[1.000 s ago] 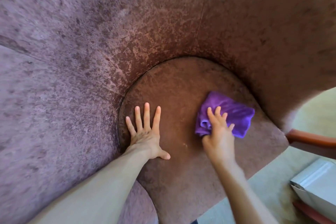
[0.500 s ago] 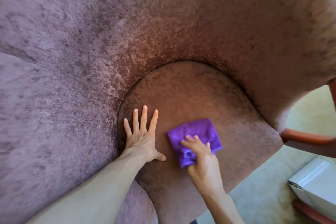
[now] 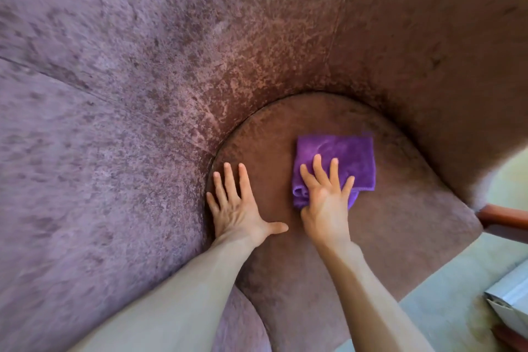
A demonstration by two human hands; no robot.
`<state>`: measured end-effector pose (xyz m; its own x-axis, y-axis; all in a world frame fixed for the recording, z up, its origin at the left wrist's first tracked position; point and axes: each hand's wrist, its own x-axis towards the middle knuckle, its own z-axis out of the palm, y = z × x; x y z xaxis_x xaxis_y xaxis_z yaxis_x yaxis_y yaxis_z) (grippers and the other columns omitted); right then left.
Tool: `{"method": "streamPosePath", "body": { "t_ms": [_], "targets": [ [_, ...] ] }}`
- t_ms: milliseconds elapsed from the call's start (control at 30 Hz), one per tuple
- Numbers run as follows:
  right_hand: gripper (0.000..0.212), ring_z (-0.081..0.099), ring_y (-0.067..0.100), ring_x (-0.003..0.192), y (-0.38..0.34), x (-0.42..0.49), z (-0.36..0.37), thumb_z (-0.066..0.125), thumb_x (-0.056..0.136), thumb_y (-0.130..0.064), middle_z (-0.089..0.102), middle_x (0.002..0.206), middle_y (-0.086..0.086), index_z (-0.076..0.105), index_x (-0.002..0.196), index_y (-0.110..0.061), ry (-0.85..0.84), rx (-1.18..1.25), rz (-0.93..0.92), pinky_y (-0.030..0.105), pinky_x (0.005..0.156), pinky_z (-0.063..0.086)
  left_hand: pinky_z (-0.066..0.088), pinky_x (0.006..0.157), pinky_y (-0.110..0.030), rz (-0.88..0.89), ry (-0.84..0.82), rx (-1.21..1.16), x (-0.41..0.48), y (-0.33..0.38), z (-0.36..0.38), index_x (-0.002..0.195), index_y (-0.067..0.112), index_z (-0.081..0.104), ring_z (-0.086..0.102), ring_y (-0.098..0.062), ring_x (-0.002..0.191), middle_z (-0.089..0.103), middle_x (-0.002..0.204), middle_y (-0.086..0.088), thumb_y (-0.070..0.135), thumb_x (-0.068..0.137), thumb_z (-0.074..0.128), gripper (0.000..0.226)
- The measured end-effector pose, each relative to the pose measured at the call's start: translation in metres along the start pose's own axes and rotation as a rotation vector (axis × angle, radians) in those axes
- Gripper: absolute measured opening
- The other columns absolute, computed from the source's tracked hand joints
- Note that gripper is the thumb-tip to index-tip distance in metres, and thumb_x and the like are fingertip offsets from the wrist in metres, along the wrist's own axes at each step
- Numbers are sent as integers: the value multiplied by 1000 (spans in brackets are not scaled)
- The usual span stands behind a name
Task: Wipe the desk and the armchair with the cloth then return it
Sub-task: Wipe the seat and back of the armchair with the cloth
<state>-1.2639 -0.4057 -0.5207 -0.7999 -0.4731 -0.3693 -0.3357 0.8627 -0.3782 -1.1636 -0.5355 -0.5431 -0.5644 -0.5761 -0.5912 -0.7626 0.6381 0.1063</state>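
Cloth [image 3: 347, 157], folded nearly square and slightly wider side-to-side, lies on the armchair [image 3: 400, 226] seat under the flat, straight-fingered right hand [image 3: 325, 203]; the left hand [image 3: 237, 208] presses flat alongside.

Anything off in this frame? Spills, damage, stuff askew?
Nothing stands out. The purple cloth lies folded on the armchair seat under the right hand; the left hand rests flat beside it. Mottled patches on the backrest look like brushed pile, not a spill.
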Motion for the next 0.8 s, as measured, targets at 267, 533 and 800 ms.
{"method": "streamPosePath", "body": {
  "t_ms": [267,533,800],
  "targets": [
    [90,35,34,146,45,-108,37,76,43,8,51,151,-3,69,127,-22,-75,-70,-124,68,113,27,4,126,-56,32,-58,75,-13,-2,0,153,21,-34,-26,-35,154,-36,164,-12,81,49,82,167],
    [77,54,48,126,31,-151,50,69,44,10,61,137,14,75,117,-12,4,122,136,73,103,28,6,126,-57,8,-73,72,-14,2,-3,154,21,-33,-25,-35,155,-35,164,-12,77,52,83,164],
    [87,5,28,155,-62,-119,69,55,72,16,20,167,3,42,151,-17,138,578,713,58,122,7,28,117,-56,-18,150,-123,-9,5,-7,162,28,19,12,-34,154,9,169,-9,61,89,64,92]
  ]
}}
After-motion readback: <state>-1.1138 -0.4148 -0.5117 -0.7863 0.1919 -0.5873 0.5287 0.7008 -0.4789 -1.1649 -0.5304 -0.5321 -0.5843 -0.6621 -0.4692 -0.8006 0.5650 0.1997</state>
